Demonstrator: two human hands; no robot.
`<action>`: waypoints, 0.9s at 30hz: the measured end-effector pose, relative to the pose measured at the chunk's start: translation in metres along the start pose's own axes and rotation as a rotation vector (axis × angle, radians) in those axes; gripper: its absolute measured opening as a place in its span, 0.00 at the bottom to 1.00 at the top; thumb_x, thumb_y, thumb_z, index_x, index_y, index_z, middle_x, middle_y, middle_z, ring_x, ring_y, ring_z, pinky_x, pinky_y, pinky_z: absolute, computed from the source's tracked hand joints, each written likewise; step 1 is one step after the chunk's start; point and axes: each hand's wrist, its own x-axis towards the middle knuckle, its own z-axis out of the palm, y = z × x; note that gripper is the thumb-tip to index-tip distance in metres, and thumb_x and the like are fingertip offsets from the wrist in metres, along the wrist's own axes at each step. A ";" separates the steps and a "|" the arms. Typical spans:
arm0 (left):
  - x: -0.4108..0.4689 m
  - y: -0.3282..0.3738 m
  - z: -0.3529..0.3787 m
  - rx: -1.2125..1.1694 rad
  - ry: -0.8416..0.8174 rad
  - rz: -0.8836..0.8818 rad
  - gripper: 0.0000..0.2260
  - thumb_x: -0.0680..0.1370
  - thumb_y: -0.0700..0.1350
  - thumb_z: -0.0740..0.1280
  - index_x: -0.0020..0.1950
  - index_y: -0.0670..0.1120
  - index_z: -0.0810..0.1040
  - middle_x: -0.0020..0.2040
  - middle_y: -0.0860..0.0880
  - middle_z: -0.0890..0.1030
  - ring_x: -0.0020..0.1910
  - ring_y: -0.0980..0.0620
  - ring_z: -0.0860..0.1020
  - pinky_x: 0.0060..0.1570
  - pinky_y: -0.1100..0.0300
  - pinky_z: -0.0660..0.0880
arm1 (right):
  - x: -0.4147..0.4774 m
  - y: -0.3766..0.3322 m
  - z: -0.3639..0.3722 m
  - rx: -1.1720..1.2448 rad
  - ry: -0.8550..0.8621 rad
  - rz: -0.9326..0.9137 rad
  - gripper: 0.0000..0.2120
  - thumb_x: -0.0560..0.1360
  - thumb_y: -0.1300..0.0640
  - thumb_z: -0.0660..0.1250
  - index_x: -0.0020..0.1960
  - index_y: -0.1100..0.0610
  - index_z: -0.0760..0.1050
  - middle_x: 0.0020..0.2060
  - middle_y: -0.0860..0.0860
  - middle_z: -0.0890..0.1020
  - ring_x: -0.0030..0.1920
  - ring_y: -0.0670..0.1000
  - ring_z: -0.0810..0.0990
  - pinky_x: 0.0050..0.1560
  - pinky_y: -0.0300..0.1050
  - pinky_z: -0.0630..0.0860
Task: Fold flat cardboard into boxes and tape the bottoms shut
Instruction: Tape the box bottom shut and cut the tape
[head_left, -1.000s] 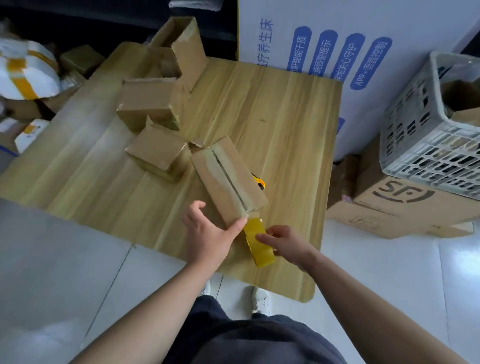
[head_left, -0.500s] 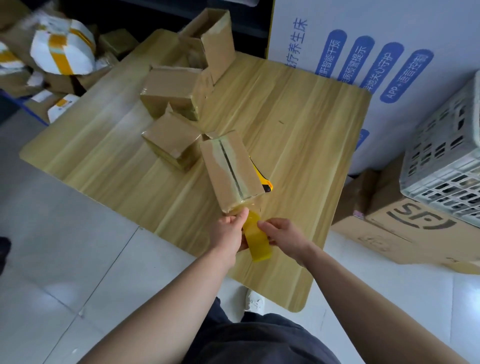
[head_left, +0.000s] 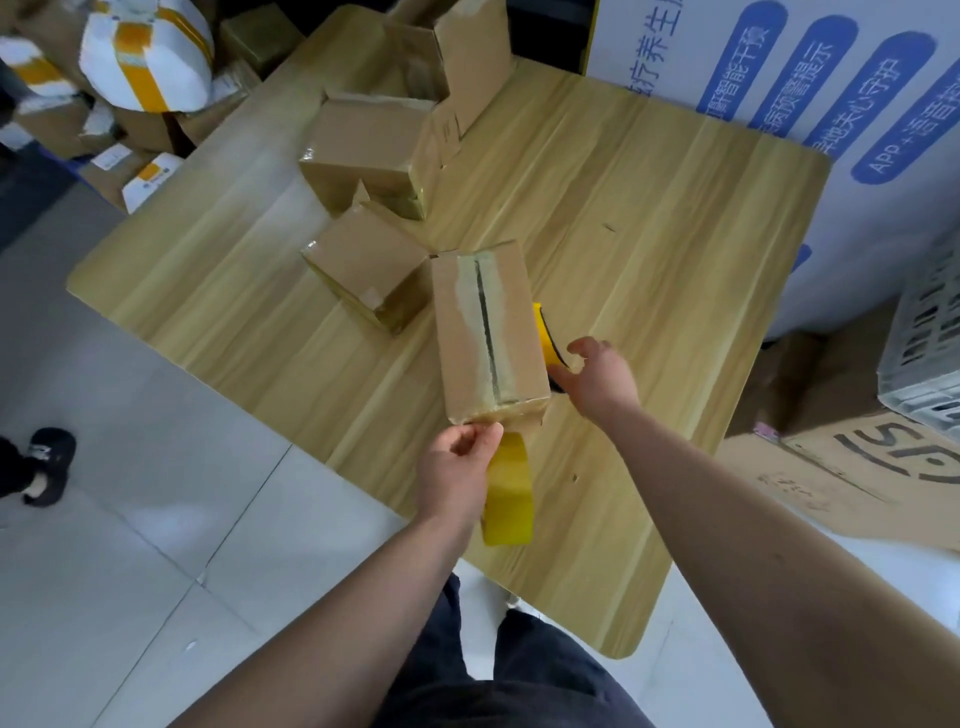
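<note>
Cardboard, brown and seam-up: the box (head_left: 488, 332) lies on the wooden table (head_left: 675, 249), with tape along its middle slit. At its 6 o'clock end the left hand (head_left: 454, 470) curls round a roll of yellow tape (head_left: 511, 499), fingertips at the box's near edge. At the box's 3 o'clock the right hand (head_left: 600, 374) is loosely spread beside a yellow-and-black tool (head_left: 545, 332); whether they touch is unclear. A smaller box (head_left: 363, 275) sits at 10 o'clock, touching its corner.
</note>
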 end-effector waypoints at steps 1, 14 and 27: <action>0.001 0.001 -0.001 -0.015 0.003 -0.009 0.08 0.75 0.55 0.70 0.48 0.52 0.79 0.46 0.53 0.81 0.48 0.51 0.80 0.52 0.49 0.79 | 0.007 -0.005 0.004 -0.048 -0.020 0.001 0.22 0.75 0.48 0.69 0.65 0.57 0.72 0.60 0.55 0.75 0.58 0.57 0.76 0.52 0.48 0.74; 0.005 0.001 -0.006 -0.011 -0.007 -0.012 0.06 0.74 0.52 0.72 0.46 0.52 0.80 0.47 0.51 0.82 0.48 0.50 0.80 0.50 0.49 0.79 | 0.022 -0.001 0.009 -0.240 -0.206 0.226 0.21 0.77 0.50 0.61 0.64 0.61 0.64 0.61 0.61 0.73 0.61 0.63 0.74 0.52 0.50 0.70; 0.008 0.004 -0.009 -0.047 -0.043 -0.013 0.05 0.70 0.41 0.75 0.39 0.49 0.81 0.40 0.51 0.82 0.39 0.51 0.77 0.43 0.57 0.73 | -0.115 0.035 -0.109 0.481 -0.264 -0.090 0.16 0.81 0.51 0.60 0.47 0.61 0.81 0.37 0.58 0.82 0.35 0.53 0.78 0.41 0.48 0.75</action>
